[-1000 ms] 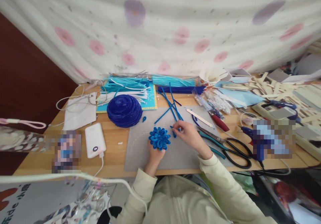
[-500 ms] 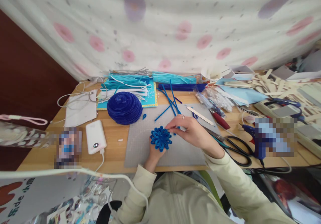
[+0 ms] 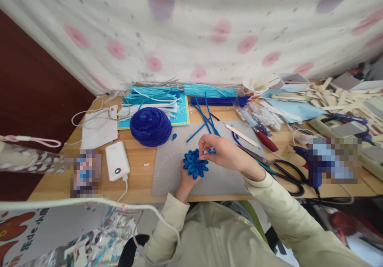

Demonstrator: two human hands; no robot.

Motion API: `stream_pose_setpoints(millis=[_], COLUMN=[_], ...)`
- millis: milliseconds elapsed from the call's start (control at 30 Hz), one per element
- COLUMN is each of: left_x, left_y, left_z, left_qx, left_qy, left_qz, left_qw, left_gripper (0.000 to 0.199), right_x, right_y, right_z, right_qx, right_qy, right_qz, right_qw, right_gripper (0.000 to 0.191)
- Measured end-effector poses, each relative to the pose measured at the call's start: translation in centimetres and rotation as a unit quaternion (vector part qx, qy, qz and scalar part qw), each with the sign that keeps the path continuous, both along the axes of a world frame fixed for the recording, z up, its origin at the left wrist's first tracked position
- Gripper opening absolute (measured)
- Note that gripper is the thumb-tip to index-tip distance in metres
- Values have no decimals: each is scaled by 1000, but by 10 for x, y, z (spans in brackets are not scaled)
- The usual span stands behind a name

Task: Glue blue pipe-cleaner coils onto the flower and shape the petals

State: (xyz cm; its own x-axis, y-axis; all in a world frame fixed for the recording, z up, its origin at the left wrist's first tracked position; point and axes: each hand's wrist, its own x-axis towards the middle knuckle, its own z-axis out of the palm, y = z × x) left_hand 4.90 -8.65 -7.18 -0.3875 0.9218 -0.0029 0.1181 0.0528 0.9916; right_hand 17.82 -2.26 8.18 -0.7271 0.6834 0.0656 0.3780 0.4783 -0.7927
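Observation:
A blue pipe-cleaner flower (image 3: 195, 164) with looped petals is held up over the grey cutting mat (image 3: 167, 185). My left hand (image 3: 188, 179) is closed around it from below, its fingers mostly hidden under the petals. My right hand (image 3: 220, 151) is closed in a pinch, thumb and index fingertips against the flower's upper right edge; whatever is between them is too small to make out. Loose blue pipe cleaners (image 3: 206, 117) lie crossed just beyond the right hand. A small blue loop (image 3: 174, 136) rests near the mat's upper left, beside a dark blue coiled dome (image 3: 150, 126).
At the right lie scissors (image 3: 275, 165), a wooden stick (image 3: 241, 134), a red-handled tool (image 3: 267, 141) and a blue glue gun (image 3: 311, 167). Bundled pipe cleaners (image 3: 209, 89) line the back. A white power bank (image 3: 116, 161) with its cable is at the left.
My right hand has turned slightly and shifted left, its pinched fingertips now closer to the flower's centre. The whole view has shifted a little; the left hand still holds the flower.

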Motion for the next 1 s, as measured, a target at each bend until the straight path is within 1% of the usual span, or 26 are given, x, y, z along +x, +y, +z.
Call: stream_pose_setpoints(millis=[167, 233, 367, 500, 667, 800, 1000], left_x=[-1, -2, -1, 0, 0, 1, 1], left_y=[0, 1, 3, 4, 3, 2, 4], left_z=[5, 11, 27, 39, 41, 41, 44], left_qx=[14, 19, 27, 4, -28, -37, -38], left_qy=[12, 7, -6, -35, -79, -72, -56], left_qz=[-25, -30, -64, -67, -35, -24, -28], left_qw=[1000, 999, 998, 997, 996, 996, 997], left_gripper=[18, 18, 12, 12, 17, 19, 20], right_x=[-2, -3, -3, -4, -4, -5, -8], right_y=[2, 2, 2, 4, 10, 12, 11], right_z=[0, 0, 0, 2, -1, -2, 3], right_qx=[37, 44, 47, 46, 45, 44, 56], right_qy=[-20, -24, -33, -60, -78, -89, -109], right_qz=[6, -3, -14, -14, -5, 4, 11], right_qw=[999, 999, 998, 997, 996, 995, 992], right_gripper=[19, 19, 19, 20, 22, 24, 28])
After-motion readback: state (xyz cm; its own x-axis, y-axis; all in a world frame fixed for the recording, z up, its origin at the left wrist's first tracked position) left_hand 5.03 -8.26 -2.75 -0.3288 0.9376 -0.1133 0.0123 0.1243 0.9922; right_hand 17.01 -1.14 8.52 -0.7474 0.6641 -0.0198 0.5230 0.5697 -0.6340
